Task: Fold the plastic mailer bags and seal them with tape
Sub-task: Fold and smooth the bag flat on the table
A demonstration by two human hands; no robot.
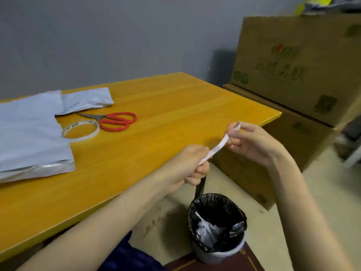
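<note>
A thin white paper strip (218,144) is stretched between my two hands over the table's right front edge, above the bin. My left hand (192,165) pinches its lower end and my right hand (252,142) pinches its upper end. A large grey mailer bag (29,137) lies flat at the table's left, its near edge folded over. A smaller folded mailer bag (87,99) lies behind it. The roll of clear tape (80,131) and the red-handled scissors (115,120) rest beside the bags.
The orange wooden table (156,106) stands against a grey wall. A small bin (217,227) with a black liner and white scraps stands on the floor below my hands. Stacked cardboard boxes (293,65) fill the right side.
</note>
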